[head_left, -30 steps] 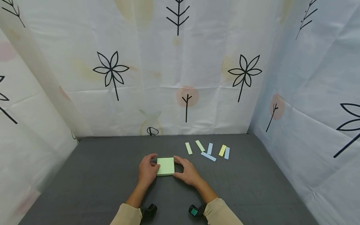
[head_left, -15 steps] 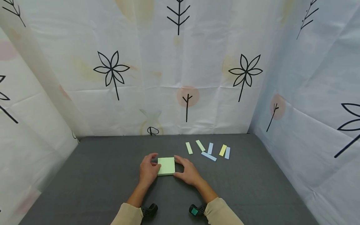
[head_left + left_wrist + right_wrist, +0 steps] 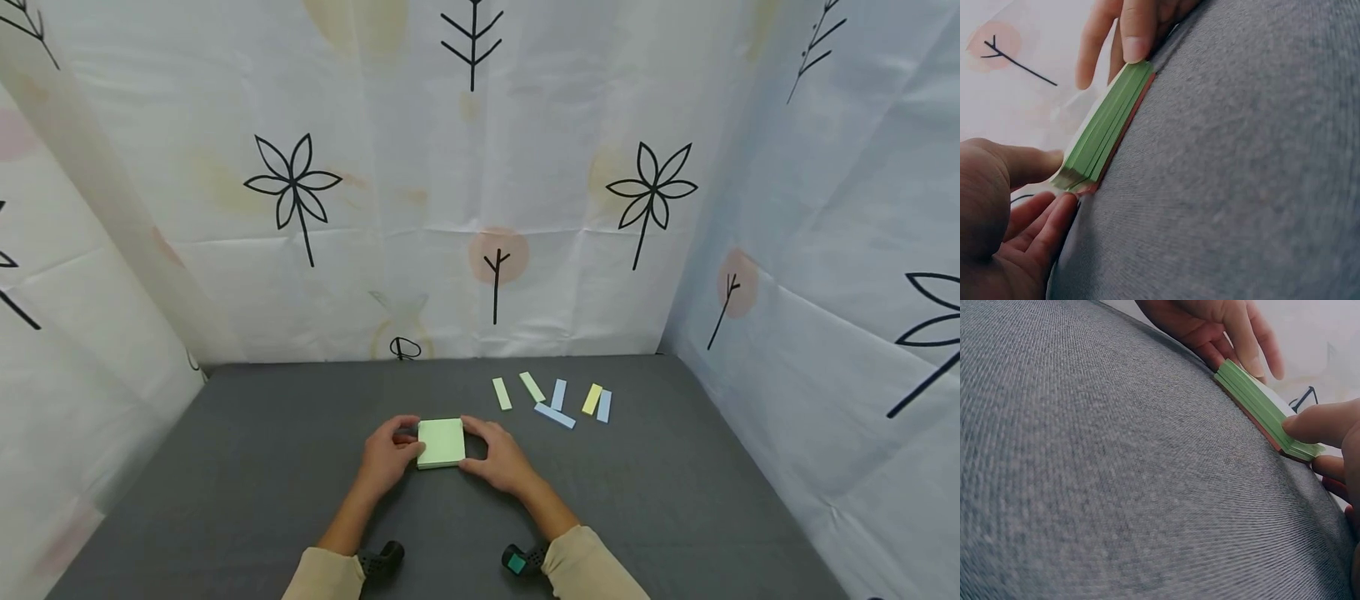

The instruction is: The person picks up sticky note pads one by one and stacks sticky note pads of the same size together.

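Note:
A square stack of pale green sticky notes [image 3: 441,442] lies flat on the grey cloth. From the side, in the left wrist view, several green layers [image 3: 1107,134] show above a thin reddish bottom layer [image 3: 1127,128]. My left hand [image 3: 384,460] pinches the stack's left side, thumb at the top edge and fingertips low against the side. Across from it, my right hand [image 3: 501,457] holds the right side, thumb at the near corner and forefinger at the far corner. In the right wrist view, that thumb [image 3: 1313,424] presses on the green edge.
Several small paper strips lie behind and to the right: green [image 3: 502,393], blue [image 3: 555,416] and yellow [image 3: 592,399]. A patterned white curtain [image 3: 360,283] hangs along the table's back edge, with more at both sides. Dark wrist devices [image 3: 382,560] sit below both hands.
My left wrist and forearm have swung a little to the left, and the left thumb has slid slightly nearer me along the stack. The stack and right hand stay nearly in place.

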Demonstrator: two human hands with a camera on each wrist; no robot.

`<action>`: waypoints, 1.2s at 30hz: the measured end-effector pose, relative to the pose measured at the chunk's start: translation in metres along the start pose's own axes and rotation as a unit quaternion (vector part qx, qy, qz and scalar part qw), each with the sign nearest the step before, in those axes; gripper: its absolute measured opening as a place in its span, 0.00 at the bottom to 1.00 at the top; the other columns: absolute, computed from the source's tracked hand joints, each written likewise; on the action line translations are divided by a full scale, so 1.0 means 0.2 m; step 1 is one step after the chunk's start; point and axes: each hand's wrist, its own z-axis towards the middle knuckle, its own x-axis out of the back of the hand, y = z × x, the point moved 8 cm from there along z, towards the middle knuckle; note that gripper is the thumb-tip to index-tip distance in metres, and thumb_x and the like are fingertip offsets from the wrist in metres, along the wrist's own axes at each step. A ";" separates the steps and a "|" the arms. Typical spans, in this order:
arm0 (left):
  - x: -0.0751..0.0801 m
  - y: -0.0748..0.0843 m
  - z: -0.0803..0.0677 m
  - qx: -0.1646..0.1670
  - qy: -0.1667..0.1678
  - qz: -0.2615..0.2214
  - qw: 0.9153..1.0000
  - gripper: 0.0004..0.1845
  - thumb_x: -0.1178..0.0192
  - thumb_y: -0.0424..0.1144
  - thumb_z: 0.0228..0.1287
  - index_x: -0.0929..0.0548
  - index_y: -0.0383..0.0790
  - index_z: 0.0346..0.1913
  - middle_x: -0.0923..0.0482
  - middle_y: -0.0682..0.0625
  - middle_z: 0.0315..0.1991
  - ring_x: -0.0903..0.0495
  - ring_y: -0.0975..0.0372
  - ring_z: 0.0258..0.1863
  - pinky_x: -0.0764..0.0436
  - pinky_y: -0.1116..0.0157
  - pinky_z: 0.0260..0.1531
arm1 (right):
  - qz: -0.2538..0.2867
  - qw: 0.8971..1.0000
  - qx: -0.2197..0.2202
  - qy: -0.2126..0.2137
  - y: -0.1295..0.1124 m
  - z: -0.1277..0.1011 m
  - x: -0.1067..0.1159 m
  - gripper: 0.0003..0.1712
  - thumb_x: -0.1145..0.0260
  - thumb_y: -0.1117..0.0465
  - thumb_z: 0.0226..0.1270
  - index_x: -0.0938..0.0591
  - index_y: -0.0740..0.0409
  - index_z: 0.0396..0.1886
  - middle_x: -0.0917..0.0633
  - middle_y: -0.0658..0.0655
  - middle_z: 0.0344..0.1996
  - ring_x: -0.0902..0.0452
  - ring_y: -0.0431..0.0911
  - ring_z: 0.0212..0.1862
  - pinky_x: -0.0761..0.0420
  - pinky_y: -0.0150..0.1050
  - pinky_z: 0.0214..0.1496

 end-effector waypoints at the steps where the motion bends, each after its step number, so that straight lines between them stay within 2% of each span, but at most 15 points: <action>1: 0.00 0.00 0.00 0.000 -0.006 -0.004 1.000 0.21 0.31 0.28 0.56 0.18 0.38 0.54 0.20 0.42 0.48 0.17 0.53 0.42 0.18 0.58 0.36 | 0.000 1.000 0.000 0.000 0.00 0.00 0.00 0.40 0.26 0.58 0.58 0.30 0.57 0.70 0.20 0.52 0.59 0.30 0.51 0.62 0.32 0.52 0.63; 6: 0.00 0.00 -0.02 0.004 -0.031 -0.010 0.999 0.22 0.30 0.30 0.56 0.18 0.38 0.55 0.19 0.42 0.47 0.17 0.52 0.43 0.18 0.57 0.39 | -0.007 1.000 -0.004 -0.001 0.00 0.00 0.00 0.39 0.26 0.57 0.58 0.29 0.55 0.69 0.22 0.53 0.60 0.30 0.51 0.63 0.31 0.51 0.63; 10: 0.00 0.01 -0.04 -0.011 -0.053 0.002 0.999 0.25 0.29 0.30 0.54 0.19 0.38 0.57 0.19 0.41 0.48 0.17 0.51 0.44 0.18 0.56 0.42 | -0.015 1.000 -0.006 -0.004 -0.01 0.00 0.00 0.38 0.26 0.56 0.58 0.27 0.55 0.68 0.23 0.55 0.60 0.30 0.52 0.63 0.30 0.51 0.62; 14: 0.00 0.04 -0.07 -0.035 -0.068 0.051 0.996 0.27 0.26 0.31 0.50 0.19 0.39 0.57 0.19 0.44 0.47 0.18 0.52 0.44 0.20 0.54 0.44 | -0.025 1.000 -0.005 -0.003 -0.01 0.00 0.00 0.35 0.26 0.55 0.58 0.25 0.56 0.65 0.23 0.57 0.60 0.30 0.54 0.63 0.30 0.52 0.62; 17: -0.01 0.07 -0.09 -0.056 -0.077 0.103 0.990 0.28 0.25 0.32 0.48 0.19 0.40 0.56 0.19 0.45 0.48 0.19 0.52 0.45 0.21 0.53 0.44 | -0.030 1.000 -0.004 -0.005 -0.01 0.00 0.00 0.33 0.26 0.55 0.59 0.24 0.57 0.64 0.24 0.59 0.60 0.30 0.54 0.63 0.30 0.53 0.62; 21: -0.01 0.09 -0.10 -0.076 -0.074 0.165 0.980 0.28 0.24 0.33 0.46 0.18 0.41 0.54 0.19 0.46 0.48 0.22 0.53 0.46 0.23 0.51 0.46 | -0.032 0.999 -0.006 -0.009 0.00 0.00 -0.01 0.33 0.26 0.55 0.58 0.23 0.56 0.63 0.24 0.59 0.60 0.30 0.55 0.63 0.30 0.53 0.62; 25: -0.02 0.10 -0.10 -0.087 -0.060 0.200 0.974 0.27 0.23 0.33 0.46 0.17 0.41 0.53 0.18 0.46 0.49 0.23 0.52 0.45 0.25 0.49 0.46 | -0.034 0.999 -0.008 -0.010 0.00 0.00 -0.01 0.33 0.25 0.56 0.58 0.23 0.56 0.63 0.24 0.60 0.61 0.30 0.55 0.63 0.30 0.53 0.61; 36: -0.01 0.11 -0.12 -0.110 -0.038 0.215 0.970 0.22 0.24 0.36 0.48 0.14 0.42 0.50 0.17 0.47 0.44 0.22 0.53 0.43 0.23 0.50 0.45 | -0.039 0.999 -0.006 -0.012 0.00 0.00 -0.01 0.33 0.25 0.57 0.57 0.23 0.57 0.63 0.25 0.60 0.61 0.30 0.55 0.63 0.29 0.53 0.61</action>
